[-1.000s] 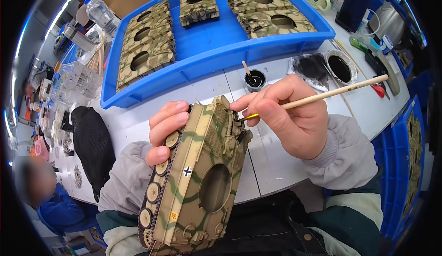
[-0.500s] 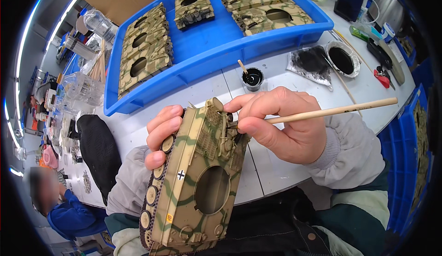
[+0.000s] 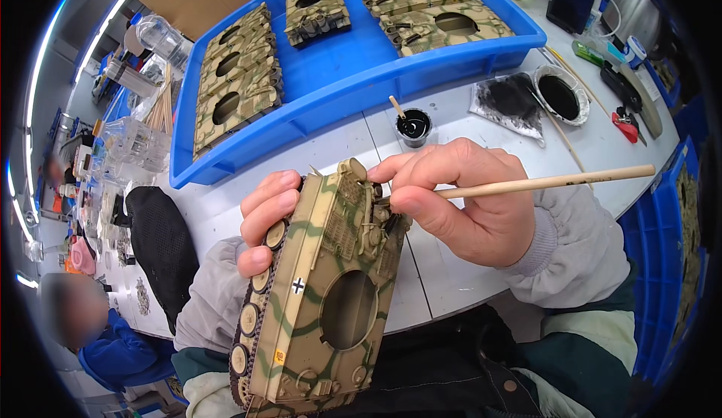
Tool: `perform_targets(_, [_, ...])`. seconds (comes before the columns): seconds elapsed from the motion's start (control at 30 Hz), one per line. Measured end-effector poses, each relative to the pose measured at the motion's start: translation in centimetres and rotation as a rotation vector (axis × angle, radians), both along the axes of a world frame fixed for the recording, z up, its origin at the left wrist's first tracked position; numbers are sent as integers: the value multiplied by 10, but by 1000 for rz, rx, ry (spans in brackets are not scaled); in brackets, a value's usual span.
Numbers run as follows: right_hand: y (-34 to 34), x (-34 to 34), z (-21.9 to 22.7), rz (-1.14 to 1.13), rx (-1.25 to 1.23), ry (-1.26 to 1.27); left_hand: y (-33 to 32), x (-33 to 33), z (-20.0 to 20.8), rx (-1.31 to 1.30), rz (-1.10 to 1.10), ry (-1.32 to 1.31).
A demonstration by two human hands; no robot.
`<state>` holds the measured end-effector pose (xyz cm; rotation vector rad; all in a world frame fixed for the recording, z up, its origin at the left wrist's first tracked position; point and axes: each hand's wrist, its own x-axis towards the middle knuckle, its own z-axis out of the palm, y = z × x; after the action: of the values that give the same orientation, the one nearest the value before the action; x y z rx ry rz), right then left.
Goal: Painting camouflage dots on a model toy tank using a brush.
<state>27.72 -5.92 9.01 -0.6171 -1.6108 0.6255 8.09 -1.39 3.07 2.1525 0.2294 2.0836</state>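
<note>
A camouflaged model tank hull (image 3: 301, 328), tan with green and brown patches, is tilted up in front of me. It has a round turret hole and road wheels along its left side. My left hand (image 3: 267, 215) is closed round its left side, with the thumb hidden behind the hull. In my right hand (image 3: 470, 200) a thin wooden-handled paintbrush (image 3: 556, 183) is pinched between thumb and fingers. Its tip meets the details at the hull's far end, where my fingers partly hide it. Beyond the hull stands a small cup of black paint (image 3: 413, 126) with a wooden stick in it.
A blue tray (image 3: 361, 91) with several more camouflaged hulls (image 3: 239, 64) fills the far side of the table. At the right lie a black-stained bag (image 3: 508, 106) and a bowl of black paint (image 3: 558, 96). A black mesh item (image 3: 159, 245) lies left; a co-worker (image 3: 124, 350) sits beyond.
The hull and both hands have shifted very slightly to the right. The brush is still at the hull's far end. The co-worker's head has moved a little to the right.
</note>
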Motion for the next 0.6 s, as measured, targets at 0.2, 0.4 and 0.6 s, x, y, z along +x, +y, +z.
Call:
perform_targets(0.2, [0, -1, 1, -33, 4, -25, -1, 1, -1, -12, 48, 1])
perform_targets(0.4, [0, -1, 0, -49, 8, -8, -1, 3, 0, -5, 48, -1])
perform_targets(0.6, [-2, 1, 2, -41, 1, -45, 2, 3, -2, 14, 54, -6])
